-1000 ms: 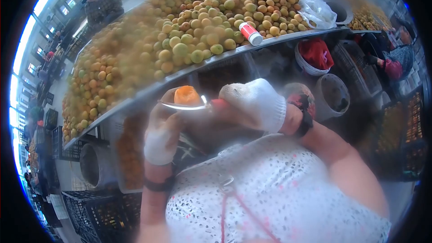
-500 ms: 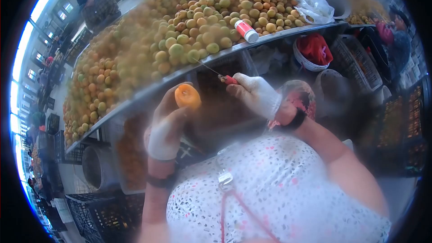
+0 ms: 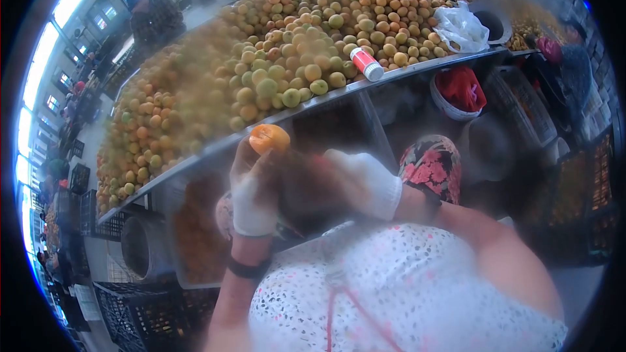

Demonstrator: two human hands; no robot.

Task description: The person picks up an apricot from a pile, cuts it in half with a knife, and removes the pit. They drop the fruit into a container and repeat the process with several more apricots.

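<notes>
In a white glove, my left hand point(image 3: 251, 192) is closed around an apricot point(image 3: 269, 138), whose bright orange, glossy upper side faces up between thumb and fingers. To its right my gloved right hand point(image 3: 366, 182) is curled shut on a thin tool with a red handle point(image 3: 321, 161); a smear on the lens blurs its fingers and hides the thin metal shaft. Just beyond both hands runs the metal edge of a table point(image 3: 215, 146) heaped with green and orange apricots point(image 3: 313, 39). A red and white canister point(image 3: 366, 64) lies near that edge.
A white plastic bag point(image 3: 462, 27) sits on the heap at the right. Below the edge are a container of orange fruit point(image 3: 199, 234), a bucket point(image 3: 140, 244) and a basket with a red bag point(image 3: 460, 90). Black crates point(image 3: 147, 316) stand lower left. A person point(image 3: 153, 19) stands beyond the table.
My right hand has come down and left, closer to the left hand, and the tool's shaft no longer shows. The apricot is tipped more upward. The view has shifted slightly.
</notes>
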